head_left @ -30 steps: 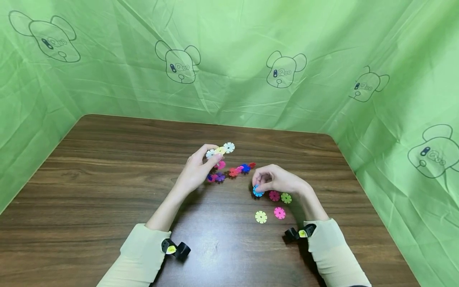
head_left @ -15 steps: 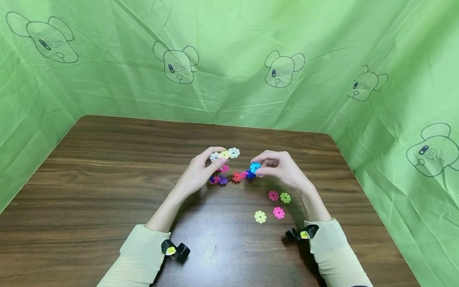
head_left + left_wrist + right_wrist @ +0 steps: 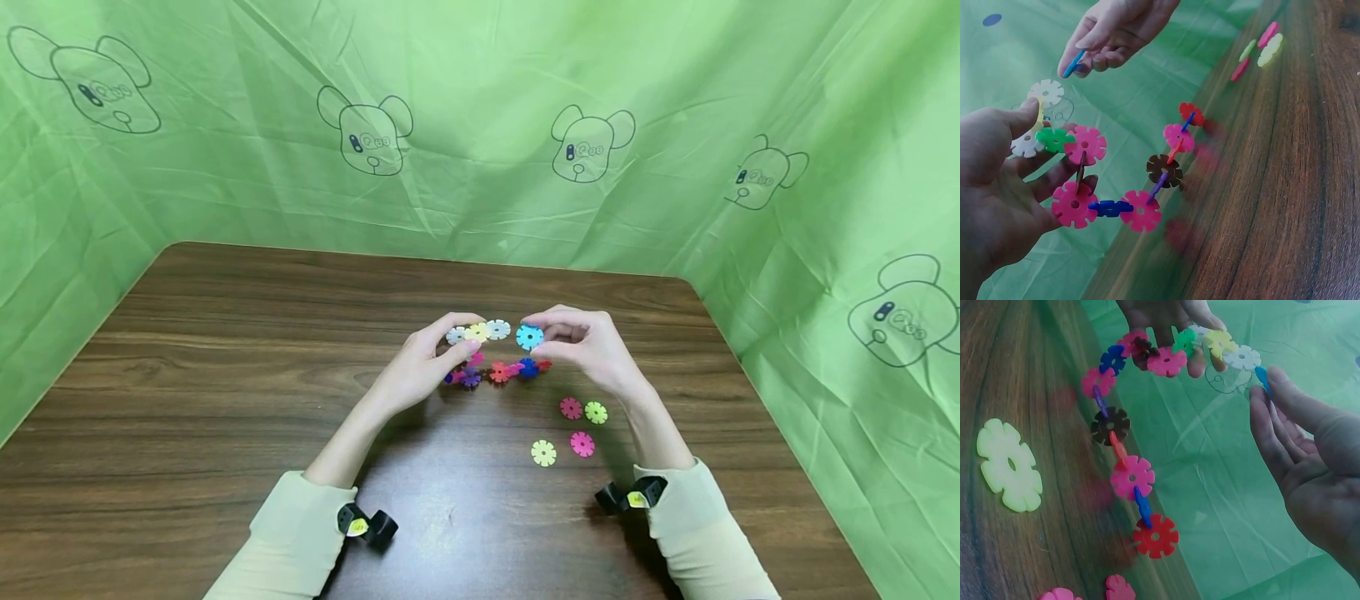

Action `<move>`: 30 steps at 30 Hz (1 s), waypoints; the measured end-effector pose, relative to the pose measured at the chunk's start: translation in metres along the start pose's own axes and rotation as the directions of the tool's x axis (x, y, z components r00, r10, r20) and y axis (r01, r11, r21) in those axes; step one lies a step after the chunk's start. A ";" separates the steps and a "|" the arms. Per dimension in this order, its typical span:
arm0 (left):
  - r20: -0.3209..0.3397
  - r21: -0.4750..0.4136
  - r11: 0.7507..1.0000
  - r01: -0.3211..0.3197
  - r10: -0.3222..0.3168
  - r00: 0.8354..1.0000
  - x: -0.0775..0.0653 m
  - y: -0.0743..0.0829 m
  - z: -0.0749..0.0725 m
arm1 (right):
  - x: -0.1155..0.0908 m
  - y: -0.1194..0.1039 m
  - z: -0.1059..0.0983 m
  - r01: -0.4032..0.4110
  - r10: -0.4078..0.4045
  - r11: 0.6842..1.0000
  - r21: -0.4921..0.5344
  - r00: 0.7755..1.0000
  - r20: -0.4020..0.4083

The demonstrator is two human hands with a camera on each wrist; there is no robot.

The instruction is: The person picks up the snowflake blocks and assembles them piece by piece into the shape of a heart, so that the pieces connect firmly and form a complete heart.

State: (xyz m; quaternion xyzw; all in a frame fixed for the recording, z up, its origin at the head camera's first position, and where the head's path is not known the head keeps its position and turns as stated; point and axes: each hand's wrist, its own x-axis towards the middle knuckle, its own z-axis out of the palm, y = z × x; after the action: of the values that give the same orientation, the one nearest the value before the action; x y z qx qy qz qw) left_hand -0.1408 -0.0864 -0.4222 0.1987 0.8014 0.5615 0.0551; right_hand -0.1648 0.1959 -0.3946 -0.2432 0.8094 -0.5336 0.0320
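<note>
My left hand (image 3: 426, 362) holds a chain of notched, flower-shaped plastic discs, its thumb and fingers pinching the yellow disc (image 3: 477, 332) near one end. A white disc (image 3: 498, 330) forms that end and points toward the right hand. From the left fingers the chain curves down through green, pink (image 3: 1085, 145), dark blue, brown (image 3: 1164, 171) and purple discs to a red disc (image 3: 1155, 535). My right hand (image 3: 592, 346) pinches a loose light-blue disc (image 3: 529, 337) between thumb and fingertips. In the head view a small gap shows between this disc and the white one.
Several loose discs lie on the wooden table in front of the right hand: a dark pink one (image 3: 571, 408), a green one (image 3: 596, 412), a bright pink one (image 3: 582, 444) and a pale yellow one (image 3: 543, 453). Green cloth (image 3: 480, 125) hangs behind and at both sides.
My right hand has lifted the light-blue disc from the table and carried it up beside the white end disc. The left hand has shifted slightly right with the chain.
</note>
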 end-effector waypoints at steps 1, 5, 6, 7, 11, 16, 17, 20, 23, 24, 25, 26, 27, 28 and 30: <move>0.003 0.001 1.000 -0.001 0.001 1.000 0.000 0.000 0.000 | 0.000 -0.001 0.001 0.003 -0.003 1.000 0.004 1.000 -0.005; 0.010 -0.002 1.000 -0.007 0.007 1.000 -0.001 0.001 0.001 | 0.000 -0.002 0.003 0.014 -0.013 0.999 0.029 1.000 -0.013; 0.012 0.000 1.000 -0.009 0.009 1.000 -0.001 0.002 0.001 | 0.000 -0.003 0.004 0.014 -0.014 0.999 0.040 1.000 -0.009; 0.014 0.000 1.000 -0.011 0.011 1.000 -0.001 0.002 0.001 | 0.001 -0.003 0.004 0.016 -0.016 0.999 0.050 1.000 -0.005; 0.019 0.006 1.000 -0.015 0.015 1.000 0.000 0.001 0.001 | 0.001 -0.004 0.006 0.017 -0.018 0.996 0.087 1.000 0.014; 0.024 0.014 0.999 -0.031 0.031 0.999 0.000 0.002 0.003 | 0.000 -0.006 0.009 0.015 -0.017 0.997 0.076 1.000 0.024; 0.024 0.020 0.999 -0.035 0.034 0.999 0.000 0.002 0.003 | 0.000 -0.006 0.009 0.015 -0.016 0.997 0.069 1.000 0.026; 0.019 0.032 0.998 -0.045 0.045 0.999 0.000 0.004 0.004 | 0.000 -0.006 0.011 0.023 -0.024 0.999 0.036 0.999 0.028; 0.011 0.042 0.997 -0.059 0.059 0.998 0.000 0.005 0.004 | 0.001 -0.006 0.012 0.037 -0.037 0.999 -0.002 0.999 0.025; 0.010 0.045 0.997 -0.069 0.068 0.998 0.000 0.005 0.004 | 0.001 -0.006 0.012 0.042 -0.042 0.999 -0.015 0.999 0.023; 0.007 0.050 0.996 -0.076 0.076 0.997 0.000 0.006 0.004 | 0.001 -0.006 0.013 0.047 -0.046 0.999 -0.024 0.999 0.021; 0.005 0.055 0.995 -0.084 0.084 0.996 0.000 0.006 0.004 | 0.001 -0.006 0.013 0.050 -0.049 0.998 -0.033 0.999 0.019; 0.002 0.060 0.994 -0.092 0.092 0.996 0.000 0.006 0.004 | 0.001 -0.007 0.013 0.050 -0.049 0.998 -0.041 0.999 0.019; -0.001 0.067 0.992 -0.102 0.103 0.995 0.000 0.006 0.004 | 0.001 -0.007 0.014 0.049 -0.048 0.998 -0.043 0.999 0.018; -0.009 0.083 0.989 -0.122 0.123 0.992 0.000 0.006 0.004 | 0.000 -0.007 0.014 0.046 -0.045 0.998 -0.048 0.999 0.018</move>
State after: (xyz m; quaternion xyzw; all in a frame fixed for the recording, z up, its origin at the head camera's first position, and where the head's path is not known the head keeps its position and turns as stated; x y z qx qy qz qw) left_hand -0.1376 -0.0810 -0.4186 0.2455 0.8106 0.5317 0.0066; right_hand -0.1578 0.1813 -0.3942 -0.2666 0.8160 -0.5124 0.0206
